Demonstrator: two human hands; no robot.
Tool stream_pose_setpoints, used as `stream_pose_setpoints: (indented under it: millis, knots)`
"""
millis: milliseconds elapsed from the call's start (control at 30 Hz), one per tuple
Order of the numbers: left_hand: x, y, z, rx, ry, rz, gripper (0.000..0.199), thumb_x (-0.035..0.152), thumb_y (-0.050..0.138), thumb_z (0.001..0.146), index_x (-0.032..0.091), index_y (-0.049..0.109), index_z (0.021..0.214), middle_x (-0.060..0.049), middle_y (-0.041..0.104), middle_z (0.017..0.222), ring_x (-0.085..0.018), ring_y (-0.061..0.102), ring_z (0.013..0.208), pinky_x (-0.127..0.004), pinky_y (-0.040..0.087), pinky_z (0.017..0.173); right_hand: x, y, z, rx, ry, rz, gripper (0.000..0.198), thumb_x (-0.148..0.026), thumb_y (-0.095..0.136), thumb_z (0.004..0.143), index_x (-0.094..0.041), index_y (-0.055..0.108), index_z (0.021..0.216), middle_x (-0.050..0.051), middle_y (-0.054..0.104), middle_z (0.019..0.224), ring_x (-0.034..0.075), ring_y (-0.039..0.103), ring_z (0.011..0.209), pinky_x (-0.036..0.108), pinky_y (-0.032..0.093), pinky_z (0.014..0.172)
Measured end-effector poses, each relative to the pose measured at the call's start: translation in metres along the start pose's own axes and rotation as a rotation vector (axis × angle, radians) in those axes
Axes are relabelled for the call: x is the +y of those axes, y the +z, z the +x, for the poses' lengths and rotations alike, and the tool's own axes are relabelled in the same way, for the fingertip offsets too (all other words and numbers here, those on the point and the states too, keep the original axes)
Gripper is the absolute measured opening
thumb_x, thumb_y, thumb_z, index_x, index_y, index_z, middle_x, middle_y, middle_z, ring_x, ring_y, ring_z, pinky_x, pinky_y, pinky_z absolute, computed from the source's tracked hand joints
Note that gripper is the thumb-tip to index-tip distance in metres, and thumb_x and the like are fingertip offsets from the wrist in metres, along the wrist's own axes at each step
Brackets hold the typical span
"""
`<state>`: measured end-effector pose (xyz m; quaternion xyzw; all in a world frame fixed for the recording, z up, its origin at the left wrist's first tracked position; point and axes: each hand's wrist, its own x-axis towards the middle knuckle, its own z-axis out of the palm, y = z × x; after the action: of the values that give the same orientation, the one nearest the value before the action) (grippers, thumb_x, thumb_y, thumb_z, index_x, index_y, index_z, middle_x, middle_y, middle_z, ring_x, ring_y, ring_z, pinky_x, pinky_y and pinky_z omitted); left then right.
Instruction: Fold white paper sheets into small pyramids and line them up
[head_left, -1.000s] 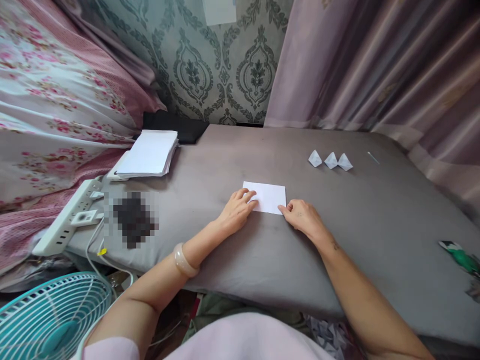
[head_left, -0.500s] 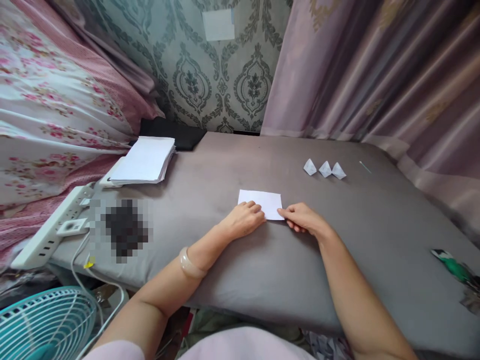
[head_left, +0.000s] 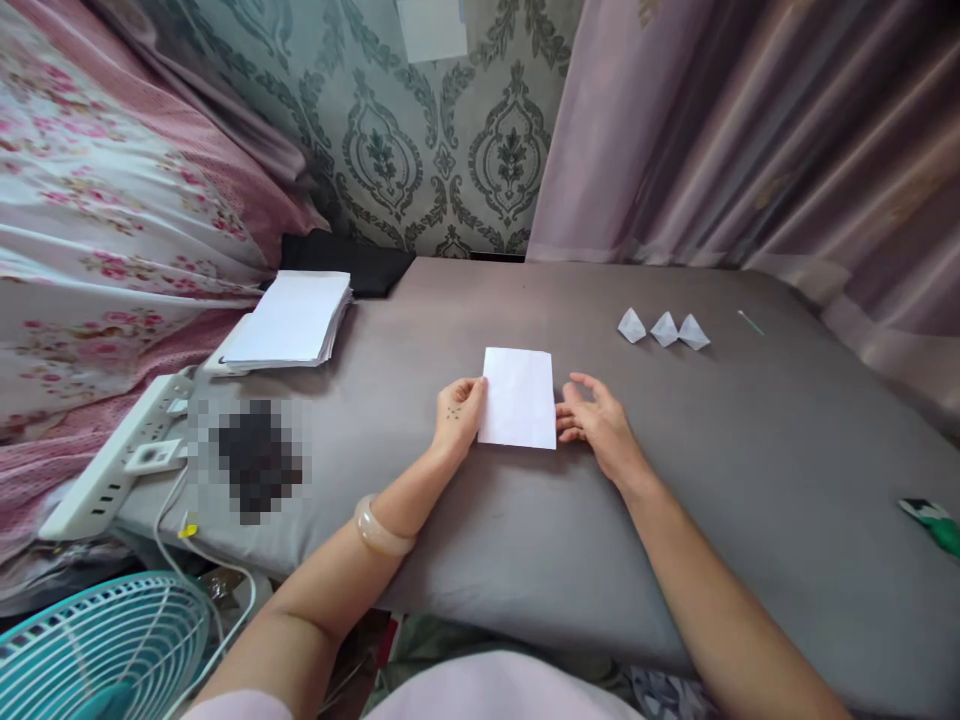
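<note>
A white sheet of paper (head_left: 517, 398), taller than it is wide, is in front of me just above the grey cloth. My left hand (head_left: 459, 415) pinches its left edge, thumb on top. On the other side, my right hand (head_left: 598, 425) has its fingers spread, with the index finger and thumb apart. Its lower fingertips are at the paper's right edge, partly behind it; whether they touch it I cannot tell. Beyond to the right, three small folded white paper shapes (head_left: 664, 330) stand in a row, two of them close together.
A stack of white paper (head_left: 289, 318) lies at the back left beside a black flat item (head_left: 352, 262). A white power strip (head_left: 112, 465) with cables runs along the left edge, above a teal fan (head_left: 105, 650). A green object (head_left: 934, 522) lies far right.
The paper has turned from lying wide to standing tall. My left hand has moved off its face to the left edge, and my right hand has opened from its pinch.
</note>
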<state>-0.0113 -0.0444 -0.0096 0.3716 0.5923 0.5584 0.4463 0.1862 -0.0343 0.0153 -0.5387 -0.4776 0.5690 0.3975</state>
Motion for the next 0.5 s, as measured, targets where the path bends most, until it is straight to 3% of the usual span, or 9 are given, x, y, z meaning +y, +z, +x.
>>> stream_pose_setpoints:
  millis: [100, 233, 333, 400, 500]
  knots:
    - [-0.007, 0.002, 0.001, -0.054, -0.055, 0.135, 0.027, 0.035, 0.061, 0.081, 0.011, 0.063, 0.094, -0.003, 0.064, 0.072, -0.011, 0.054, 0.06, -0.021, 0.04, 0.054, 0.007, 0.001, 0.001, -0.043, -0.073, -0.157, 0.069, -0.042, 0.066, 0.076, -0.022, 0.042, 0.137, -0.005, 0.062, 0.066, 0.012, 0.055, 0.053, 0.023, 0.048, 0.05]
    - [-0.006, -0.002, 0.002, -0.146, -0.013, 0.307, 0.047, 0.025, 0.057, 0.082, 0.017, 0.048, 0.127, 0.0, 0.062, 0.072, -0.012, 0.055, 0.057, -0.023, 0.044, 0.055, 0.01, -0.003, 0.004, -0.043, -0.018, -0.296, 0.033, -0.032, 0.058, 0.078, -0.016, 0.068, 0.105, -0.001, 0.062, 0.068, 0.009, 0.049, 0.052, 0.022, 0.042, 0.047]
    - [0.0, -0.009, 0.002, -0.241, 0.139, 0.515, 0.032, 0.014, 0.045, 0.084, 0.018, 0.062, 0.111, -0.006, 0.063, 0.091, -0.014, 0.06, 0.072, -0.029, 0.05, 0.07, 0.008, -0.006, 0.004, -0.03, 0.063, -0.345, 0.029, -0.026, 0.055, 0.078, -0.013, 0.071, 0.099, -0.001, 0.062, 0.066, 0.009, 0.047, 0.05, 0.022, 0.041, 0.048]
    - [0.006, -0.015, 0.002, -0.324, 0.271, 0.687, 0.034, 0.005, 0.042, 0.079, 0.018, 0.068, 0.097, -0.01, 0.06, 0.105, -0.018, 0.059, 0.088, -0.033, 0.049, 0.084, 0.008, -0.009, 0.005, -0.029, 0.104, -0.334, 0.029, -0.024, 0.054, 0.078, -0.013, 0.071, 0.098, -0.002, 0.059, 0.06, 0.009, 0.046, 0.048, 0.022, 0.039, 0.048]
    - [0.013, -0.022, 0.001, -0.495, 0.332, 0.83, 0.046, -0.001, 0.042, 0.072, 0.021, 0.07, 0.101, -0.01, 0.057, 0.111, -0.021, 0.053, 0.099, -0.037, 0.046, 0.092, 0.011, -0.014, 0.008, -0.037, 0.167, -0.238, 0.027, -0.022, 0.056, 0.076, -0.012, 0.071, 0.096, -0.004, 0.055, 0.052, 0.009, 0.045, 0.046, 0.022, 0.036, 0.047]
